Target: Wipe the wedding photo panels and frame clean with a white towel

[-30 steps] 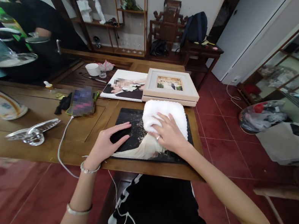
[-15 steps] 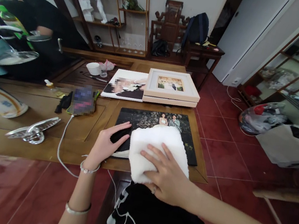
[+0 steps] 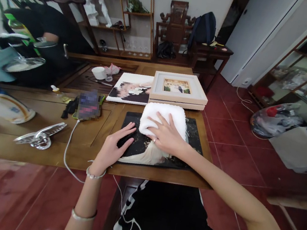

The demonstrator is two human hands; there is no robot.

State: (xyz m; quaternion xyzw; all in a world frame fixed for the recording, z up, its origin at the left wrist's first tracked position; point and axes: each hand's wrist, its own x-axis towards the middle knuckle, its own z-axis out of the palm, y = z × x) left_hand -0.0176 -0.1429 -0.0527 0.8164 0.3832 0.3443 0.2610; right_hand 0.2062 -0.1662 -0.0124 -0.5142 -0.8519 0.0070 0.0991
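A dark photo panel (image 3: 132,149) lies on the table's near edge, and part of a pale dress in its picture shows. Over its upper part is a folded, fluffy white cloth (image 3: 175,119), which hides the couple in the photo. My right hand (image 3: 165,133) lies on the cloth, palm down, fingers spread and pressing on it. My left hand (image 3: 119,142) rests at the panel's left edge, its fingers stretched out and the thumb apart. It holds nothing.
Behind the panel stand a framed photo (image 3: 182,88) on a stack and a white-edged print (image 3: 130,87). Left are a phone (image 3: 89,105) with a white cable (image 3: 67,145), a silver winged ornament (image 3: 41,138) and a large plastic packet (image 3: 1,104). Another person's dark sleeve (image 3: 48,17) shows.
My right hand has pushed the white cloth away from me, up the panel, uncovering the pale dress and covering the couple. My left hand stays at the panel's left edge.
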